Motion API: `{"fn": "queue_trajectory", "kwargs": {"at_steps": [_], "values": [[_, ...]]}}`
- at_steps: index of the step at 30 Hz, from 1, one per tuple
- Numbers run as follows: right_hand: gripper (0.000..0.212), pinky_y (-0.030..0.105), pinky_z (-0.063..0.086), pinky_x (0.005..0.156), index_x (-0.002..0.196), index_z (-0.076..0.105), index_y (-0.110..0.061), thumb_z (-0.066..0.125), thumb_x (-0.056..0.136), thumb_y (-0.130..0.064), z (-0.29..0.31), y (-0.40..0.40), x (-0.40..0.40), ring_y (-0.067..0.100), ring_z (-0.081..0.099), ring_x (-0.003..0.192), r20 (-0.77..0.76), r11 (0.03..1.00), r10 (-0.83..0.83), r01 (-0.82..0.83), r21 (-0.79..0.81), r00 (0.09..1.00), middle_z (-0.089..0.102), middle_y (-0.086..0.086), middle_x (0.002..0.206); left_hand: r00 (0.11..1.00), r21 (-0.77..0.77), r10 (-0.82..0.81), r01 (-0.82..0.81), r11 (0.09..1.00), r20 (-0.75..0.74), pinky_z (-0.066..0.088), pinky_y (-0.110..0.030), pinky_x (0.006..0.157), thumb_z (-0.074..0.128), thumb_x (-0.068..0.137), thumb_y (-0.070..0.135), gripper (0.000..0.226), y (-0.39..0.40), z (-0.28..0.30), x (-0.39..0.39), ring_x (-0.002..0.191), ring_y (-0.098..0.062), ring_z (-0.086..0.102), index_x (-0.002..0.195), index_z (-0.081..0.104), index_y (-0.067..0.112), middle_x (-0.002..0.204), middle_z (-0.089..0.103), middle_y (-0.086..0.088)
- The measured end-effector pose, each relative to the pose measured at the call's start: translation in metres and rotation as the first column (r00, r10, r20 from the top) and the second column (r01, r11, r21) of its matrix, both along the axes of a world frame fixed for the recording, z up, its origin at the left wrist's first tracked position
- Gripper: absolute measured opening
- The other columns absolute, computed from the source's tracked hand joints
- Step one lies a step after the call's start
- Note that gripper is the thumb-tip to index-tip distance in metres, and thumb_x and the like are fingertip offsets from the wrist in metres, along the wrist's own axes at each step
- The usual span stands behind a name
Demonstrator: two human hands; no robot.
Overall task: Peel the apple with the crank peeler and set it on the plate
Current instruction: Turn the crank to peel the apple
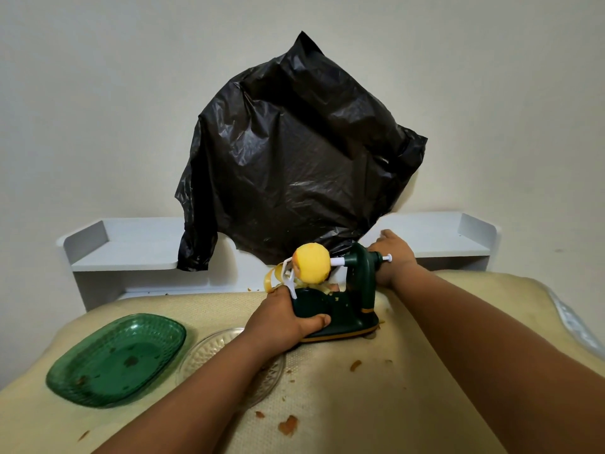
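So the apple [311,263] is up on the spike of the crank peeler [347,301], which sits on the cloth-covered table [360,388], and it looks pretty much bare all round, pale yellow flesh with only a bit of skin left at the end by the white blade arm [289,276]. A curl of peel [271,278] hangs off just to the left of it. A peeled apple is going to be wet and slippery, firm enough to squeeze a little but easy to bruise or dent, and light. I'd take it with fingers spread round the fat middle and pull it straight off the prongs, not twist hard.

Left hand [284,317] is wrapped round the near-left end of the peeler base, thumb along the front, clearly clamping it down. Right hand [391,257] is reached out behind the tall upright where the crank sits, arm nearly straight; the fingers are mostly hidden behind the peeler, so I honestly can't tell if it's gripping the handle or only resting there.

Two plates sit to the left, a green dish [114,358] and a clear plate [209,350] partly under the left forearm, both well within reach
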State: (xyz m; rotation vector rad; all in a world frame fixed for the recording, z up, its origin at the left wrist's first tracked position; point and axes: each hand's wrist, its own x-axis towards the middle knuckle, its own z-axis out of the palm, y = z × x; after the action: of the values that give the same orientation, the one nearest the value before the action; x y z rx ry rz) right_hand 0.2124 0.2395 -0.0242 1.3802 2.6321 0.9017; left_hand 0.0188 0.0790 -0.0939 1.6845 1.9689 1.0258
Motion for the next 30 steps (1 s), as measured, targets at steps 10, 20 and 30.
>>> {"fn": "queue_trajectory", "kwargs": {"at_steps": [10,20,30], "values": [[0.017,0.032,0.054,0.076,0.084,0.065,-0.021,0.054,0.095,-0.029,-0.019,-0.022,0.017,0.017,0.060,0.078,-0.279,0.976,0.023,-0.082,-0.201,0.960,0.066,0.003,0.089,1.000,-0.033,-0.008,0.007,0.999,-0.023,0.058,-0.041,0.093,0.079,0.070,0.063,0.075,-0.001,0.000,0.001,0.109,-0.019,0.063,0.128,0.050,0.024,0.122,0.063,0.001],[0.017,0.029,0.045,0.062,0.081,0.061,-0.024,0.053,0.094,-0.032,-0.031,-0.041,0.022,0.016,0.059,0.069,-0.264,0.979,-0.066,0.011,-0.206,0.962,0.062,-0.003,0.078,1.000,-0.063,-0.026,0.026,0.998,0.006,0.057,-0.042,0.095,0.076,0.062,0.070,0.089,0.000,0.000,-0.002,0.111,-0.020,0.063,0.133,0.050,0.022,0.125,0.063,-0.001],[0.027,0.030,0.048,0.058,0.065,0.049,-0.027,0.047,0.092,-0.029,-0.025,-0.067,0.036,0.017,0.057,0.066,-0.154,0.977,-0.033,-0.001,-0.212,0.988,0.054,-0.005,0.068,0.999,-0.063,-0.041,0.041,0.997,0.006,0.056,-0.042,0.098,0.080,0.070,0.062,0.084,-0.003,0.002,-0.001,0.112,-0.021,0.062,0.136,0.047,0.022,0.127,0.063,-0.002]]}}
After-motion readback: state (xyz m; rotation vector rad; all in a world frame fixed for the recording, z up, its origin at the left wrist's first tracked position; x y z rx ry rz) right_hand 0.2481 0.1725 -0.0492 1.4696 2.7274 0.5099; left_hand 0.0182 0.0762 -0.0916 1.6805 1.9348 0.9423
